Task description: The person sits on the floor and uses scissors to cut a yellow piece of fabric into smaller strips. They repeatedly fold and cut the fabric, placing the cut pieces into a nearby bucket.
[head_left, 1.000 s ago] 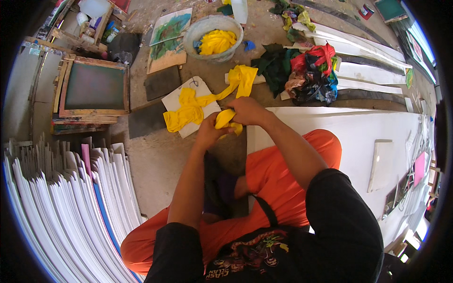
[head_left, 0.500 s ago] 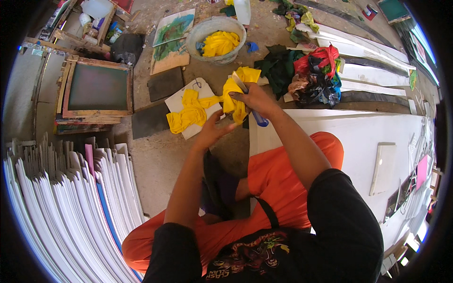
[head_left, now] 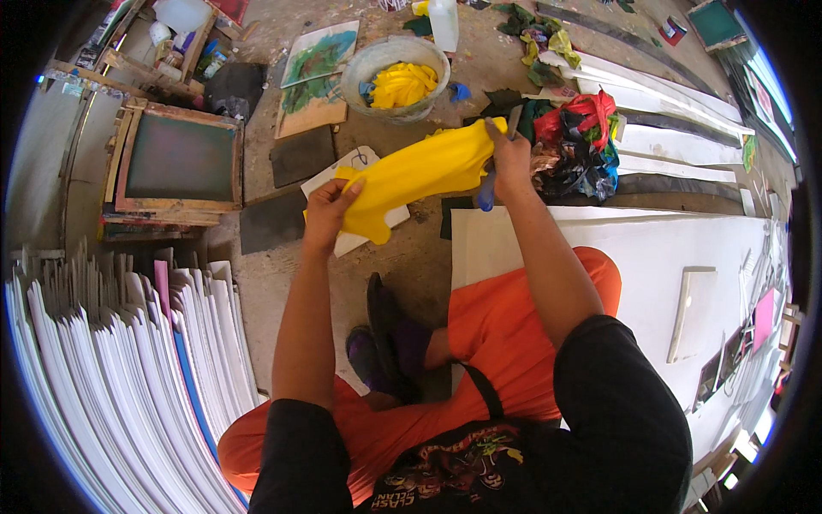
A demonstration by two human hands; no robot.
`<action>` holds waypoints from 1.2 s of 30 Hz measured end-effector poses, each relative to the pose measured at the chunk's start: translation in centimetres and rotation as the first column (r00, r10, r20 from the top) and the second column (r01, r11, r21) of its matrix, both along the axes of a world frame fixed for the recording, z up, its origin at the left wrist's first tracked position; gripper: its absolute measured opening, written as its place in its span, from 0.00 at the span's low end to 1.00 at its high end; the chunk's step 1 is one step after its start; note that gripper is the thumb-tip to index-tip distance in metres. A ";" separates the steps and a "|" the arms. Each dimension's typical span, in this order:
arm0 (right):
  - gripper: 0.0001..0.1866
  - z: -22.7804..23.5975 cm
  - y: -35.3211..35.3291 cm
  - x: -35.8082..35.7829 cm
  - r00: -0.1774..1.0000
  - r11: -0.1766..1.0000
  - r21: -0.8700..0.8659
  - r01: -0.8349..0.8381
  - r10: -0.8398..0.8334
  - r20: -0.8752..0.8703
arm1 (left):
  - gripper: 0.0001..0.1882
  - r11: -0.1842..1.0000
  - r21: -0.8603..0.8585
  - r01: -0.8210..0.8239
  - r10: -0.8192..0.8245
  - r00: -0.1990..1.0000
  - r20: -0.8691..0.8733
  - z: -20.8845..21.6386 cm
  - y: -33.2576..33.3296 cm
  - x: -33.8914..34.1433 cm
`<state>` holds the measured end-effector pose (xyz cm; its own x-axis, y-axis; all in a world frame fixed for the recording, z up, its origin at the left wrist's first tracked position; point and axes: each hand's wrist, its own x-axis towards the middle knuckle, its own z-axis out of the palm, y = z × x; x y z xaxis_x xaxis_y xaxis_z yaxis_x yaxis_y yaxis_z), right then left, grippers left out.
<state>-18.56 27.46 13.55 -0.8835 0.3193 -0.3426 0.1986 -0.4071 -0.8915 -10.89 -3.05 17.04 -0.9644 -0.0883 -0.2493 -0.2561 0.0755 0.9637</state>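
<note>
A yellow cloth (head_left: 419,178) is stretched between my two hands above the floor. My left hand (head_left: 330,210) pinches its left end, thumb and fingers closed. At the other end, my right hand (head_left: 512,161) grips the upper corner. That same hand holds a blue-handled knife (head_left: 486,194), its blade pointing up past the fingers and its handle below the palm. Beneath the cloth lies a small white board (head_left: 397,218), partly covered from view. Farther off, a grey basin (head_left: 438,89) contains more crumpled yellow cloth (head_left: 402,84).
Red and black plastic bags (head_left: 578,141) lie beyond my right hand. Framed screens (head_left: 180,158) are stacked at left, above upright white sheets (head_left: 111,368). A large white board (head_left: 659,283) stretches to the right of my orange-trousered legs. A white bottle (head_left: 444,26) stands behind the basin.
The bunched yellow cloth has been spread out between my hands. My left hand, open before, has closed on one end and moved left; my right hand has moved right with the knife.
</note>
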 end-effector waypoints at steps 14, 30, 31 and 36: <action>0.23 6.8 0.4 3.0 0.702 0.916 0.291 0.275 0.016 -0.712 | 0.12 0.587 -0.587 -0.557 -0.174 0.622 -0.763 5.8 1.2 -4.5; 0.17 -2.1 -5.7 6.9 0.448 -0.055 0.763 -0.644 0.782 0.434 | 0.20 0.868 0.037 -0.495 0.430 0.789 0.439 -9.3 -3.0 5.1; 0.18 -2.9 -5.9 7.1 0.461 -0.065 0.775 -0.629 0.772 0.439 | 0.19 0.868 0.034 -0.495 0.435 0.792 0.428 -9.6 -3.1 5.0; 0.21 -8.7 -5.9 9.1 0.469 -0.096 0.797 -0.596 0.765 0.442 | 0.09 0.762 0.233 -0.604 0.485 0.771 0.412 -10.7 -1.7 3.6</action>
<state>-9.48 21.56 4.82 -0.8279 -0.4876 -0.2773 -0.2450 0.7591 -0.6031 -7.28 -4.72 6.32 -0.6403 -0.4283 -0.6377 -0.4367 -0.4800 0.7608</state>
